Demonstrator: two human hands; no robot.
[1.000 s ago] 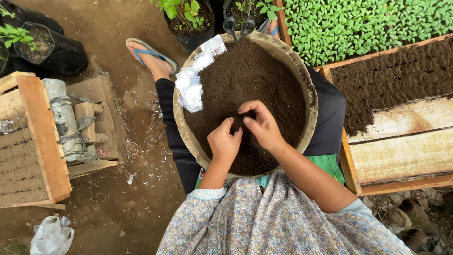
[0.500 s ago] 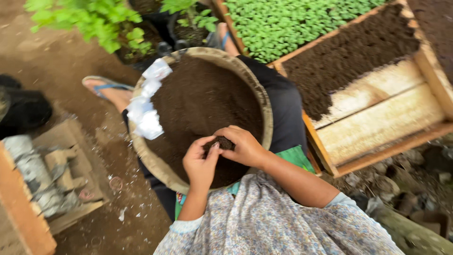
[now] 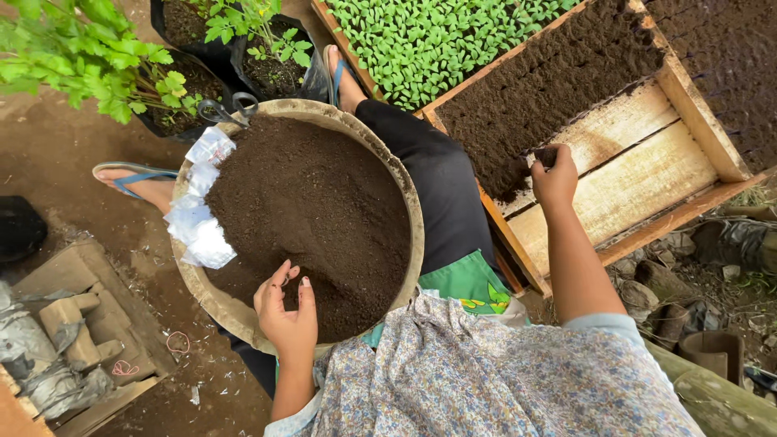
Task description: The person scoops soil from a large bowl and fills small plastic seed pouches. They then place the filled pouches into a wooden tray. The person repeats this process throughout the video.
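A wide round basin (image 3: 411,212) full of dark soil rests on my lap. My left hand (image 3: 285,311) hovers over the basin's near edge, fingers apart and holding nothing. My right hand (image 3: 555,176) reaches out to the wooden tray (image 3: 639,162) on the right and holds a small block of soil (image 3: 545,154) at the edge of the rows of soil blocks (image 3: 550,89) that fill the tray's far part. The tray's near boards are bare.
Crumpled white plastic (image 3: 198,222) and scissors (image 3: 231,109) lie on the basin's left rim. A tray of green seedlings (image 3: 429,40) and potted plants (image 3: 89,61) stand beyond. Cut blocks and a wooden frame (image 3: 73,332) lie left; my sandalled feet rest on dirt.
My two hands were together shaping soil over the basin. Now my right hand has carried the soil block right to the wooden tray; my left hand stays at the basin, open.
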